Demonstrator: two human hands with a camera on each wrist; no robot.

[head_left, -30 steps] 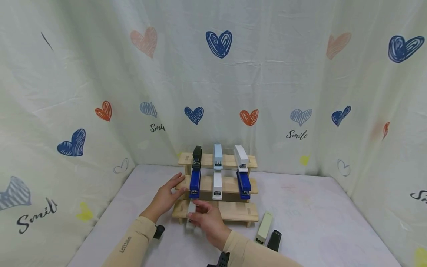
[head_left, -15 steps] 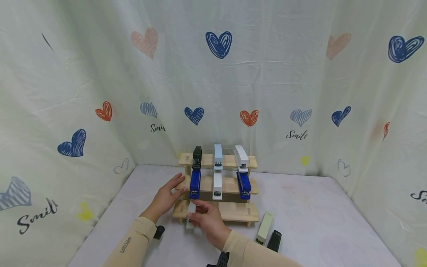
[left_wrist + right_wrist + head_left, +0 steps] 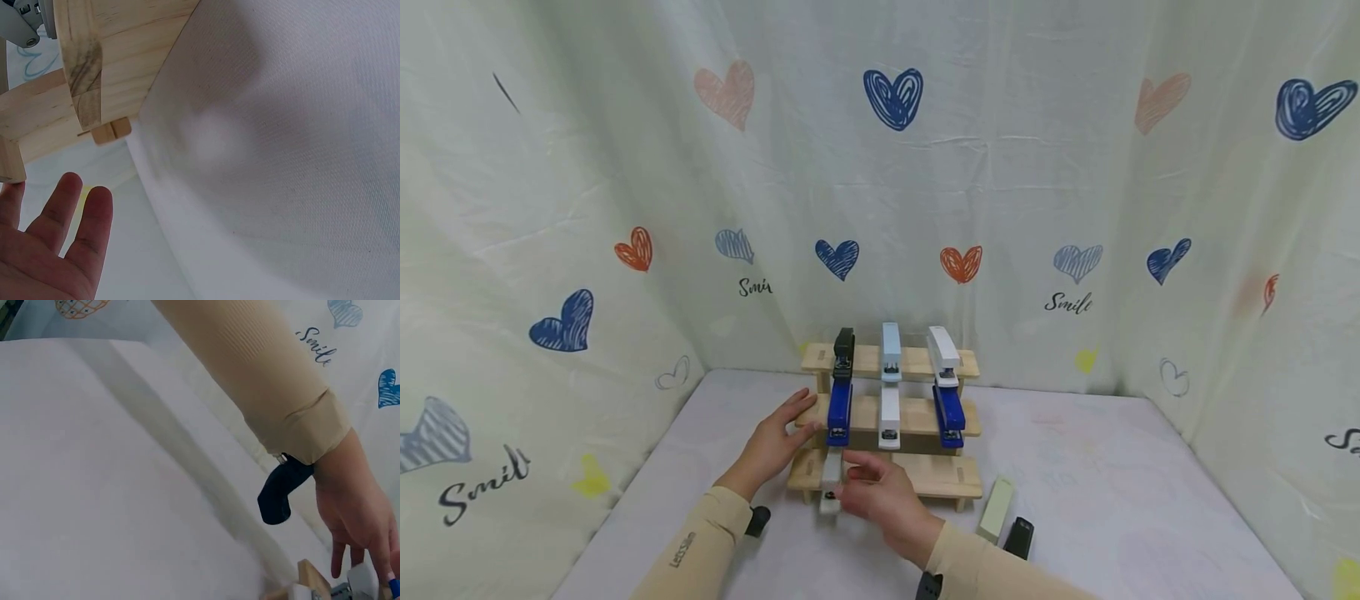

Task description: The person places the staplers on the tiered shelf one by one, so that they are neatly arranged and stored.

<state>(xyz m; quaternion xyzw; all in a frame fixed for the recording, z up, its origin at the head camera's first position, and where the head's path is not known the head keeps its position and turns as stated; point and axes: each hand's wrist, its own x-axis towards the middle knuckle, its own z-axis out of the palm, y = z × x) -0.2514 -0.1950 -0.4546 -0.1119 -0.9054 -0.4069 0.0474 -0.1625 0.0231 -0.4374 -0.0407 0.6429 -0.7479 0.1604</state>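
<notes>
A pale grey stapler [image 3: 831, 479] lies on the left of the lowest shelf, its front end jutting past the shelf edge. My right hand [image 3: 883, 500] is just right of it, fingers loosely bent, fingertips beside the stapler's side. My left hand [image 3: 775, 446] rests with extended fingers at the left end of the wooden rack's middle shelf [image 3: 865, 412]. In the left wrist view, one left fingertip [image 3: 11, 197] meets the shelf's wooden corner. A blue stapler [image 3: 839, 414] stands above the grey one. The right wrist view shows the left forearm and hand by the rack.
Beside the blue one are a white stapler [image 3: 889, 417] and another blue stapler [image 3: 949, 417]. Black [image 3: 843, 354], light blue [image 3: 891, 350] and white staplers [image 3: 943, 354] fill the top shelf. A pale green stapler [image 3: 995, 510] and a black stapler [image 3: 1018, 537] lie on the table, right.
My right hand has let go of the grey stapler and shifted slightly right, leaving more of it in sight. The left hand has stayed in place.
</notes>
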